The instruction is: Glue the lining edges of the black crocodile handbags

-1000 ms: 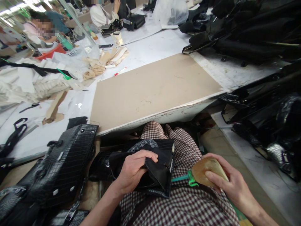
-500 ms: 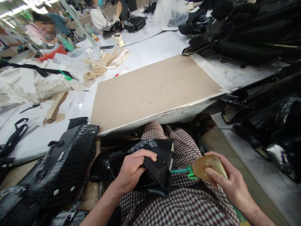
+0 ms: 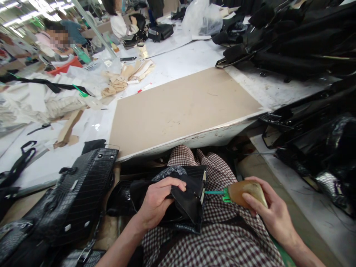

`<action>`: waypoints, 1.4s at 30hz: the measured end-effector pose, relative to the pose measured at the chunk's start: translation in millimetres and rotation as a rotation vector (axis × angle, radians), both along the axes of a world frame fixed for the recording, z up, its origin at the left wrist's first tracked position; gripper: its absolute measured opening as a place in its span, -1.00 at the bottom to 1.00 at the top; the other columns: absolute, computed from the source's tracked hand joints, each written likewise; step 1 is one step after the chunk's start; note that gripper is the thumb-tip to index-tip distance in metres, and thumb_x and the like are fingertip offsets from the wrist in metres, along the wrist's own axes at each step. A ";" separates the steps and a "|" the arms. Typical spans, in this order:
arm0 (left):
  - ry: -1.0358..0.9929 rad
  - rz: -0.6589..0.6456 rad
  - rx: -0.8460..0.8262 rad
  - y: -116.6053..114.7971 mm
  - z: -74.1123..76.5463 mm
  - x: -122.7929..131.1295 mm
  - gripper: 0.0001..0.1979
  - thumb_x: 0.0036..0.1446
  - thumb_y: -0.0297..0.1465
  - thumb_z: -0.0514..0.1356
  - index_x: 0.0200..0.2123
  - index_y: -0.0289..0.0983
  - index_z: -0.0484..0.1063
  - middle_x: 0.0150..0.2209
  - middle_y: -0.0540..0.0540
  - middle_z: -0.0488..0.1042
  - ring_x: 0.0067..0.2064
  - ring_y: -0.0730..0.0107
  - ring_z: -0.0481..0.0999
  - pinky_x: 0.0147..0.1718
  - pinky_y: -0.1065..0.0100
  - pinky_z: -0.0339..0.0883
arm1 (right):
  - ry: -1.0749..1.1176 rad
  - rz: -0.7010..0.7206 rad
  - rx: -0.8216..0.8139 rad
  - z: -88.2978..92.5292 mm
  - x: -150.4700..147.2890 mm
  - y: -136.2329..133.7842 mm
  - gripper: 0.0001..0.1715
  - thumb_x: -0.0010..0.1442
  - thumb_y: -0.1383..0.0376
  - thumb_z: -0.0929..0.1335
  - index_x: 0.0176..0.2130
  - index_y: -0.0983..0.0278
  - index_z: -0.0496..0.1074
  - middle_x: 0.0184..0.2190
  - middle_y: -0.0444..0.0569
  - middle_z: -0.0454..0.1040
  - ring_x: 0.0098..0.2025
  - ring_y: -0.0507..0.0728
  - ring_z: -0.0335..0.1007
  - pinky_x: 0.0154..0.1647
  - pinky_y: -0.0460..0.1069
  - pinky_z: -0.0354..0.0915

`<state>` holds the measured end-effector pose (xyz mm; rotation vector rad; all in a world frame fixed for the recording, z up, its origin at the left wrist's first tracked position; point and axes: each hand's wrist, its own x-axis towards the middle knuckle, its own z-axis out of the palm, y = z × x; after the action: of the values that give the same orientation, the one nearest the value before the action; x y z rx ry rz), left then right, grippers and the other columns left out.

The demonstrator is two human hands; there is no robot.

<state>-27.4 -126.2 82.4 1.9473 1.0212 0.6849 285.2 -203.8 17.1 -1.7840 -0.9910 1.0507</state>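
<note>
On checked lap [image 3: 222, 237] at 6 o'clock: black leather bag piece [image 3: 189, 209], left hand [image 3: 155, 202] fingers [image 3: 174, 184] curled shut over its fold. At 4 o'clock, right hand [image 3: 272, 218] wrapped tight round tan squeeze bottle [image 3: 246, 192], green nozzle [image 3: 214, 192] touching the piece's edge. Probably light, floppy; best gripped at the fold.

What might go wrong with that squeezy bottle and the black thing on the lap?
1. The right hand holds the tan bottle with its green nozzle aimed at the black piece; a hard squeeze might spill onto the checked cloth below.
2. The left hand grips the piece close to the nozzle tip, so it might get smeared or poked.
</note>
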 end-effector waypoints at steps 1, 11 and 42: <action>0.002 -0.001 0.005 0.0 0.1 0.4 -0.78 0.24 -0.64 0.12 -0.25 -0.30 0.53 -0.19 -0.10 0.59 -0.12 0.35 0.60 -0.03 0.38 0.47 | 0.008 0.016 -0.004 0.9 0.9 -1.9 -0.45 0.02 0.00 0.48 -0.06 0.20 0.43 -0.29 -0.08 0.57 -0.28 0.23 0.52 -0.28 -0.02 0.47; 0.059 -0.012 0.094 0.7 2.3 -4.0 -0.72 0.23 -0.65 0.09 -0.11 -0.25 0.49 -0.05 -0.11 0.53 0.05 0.33 0.51 0.13 0.30 0.37 | 1.039 -0.199 -0.216 -1.2 -4.3 -8.9 -0.63 0.15 0.07 0.47 -0.26 0.34 0.51 -0.61 -0.12 0.32 -0.65 -0.06 0.08 -0.75 -0.23 0.05; -0.893 1.042 -0.653 38.8 61.4 1.6 -0.90 0.15 -0.57 0.20 -0.33 -0.26 0.39 -0.50 0.00 0.50 -0.42 0.35 0.60 -0.41 0.40 0.52 | 1.303 -0.353 0.222 55.9 -2.4 -12.9 -0.49 0.21 0.02 0.34 -0.05 0.34 0.52 -0.25 0.10 0.43 -0.62 -0.05 0.05 -0.77 -0.17 0.19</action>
<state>-25.9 -87.3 143.8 0.3260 1.3534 1.3724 282.8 -216.7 73.1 -0.7142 0.0329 1.4333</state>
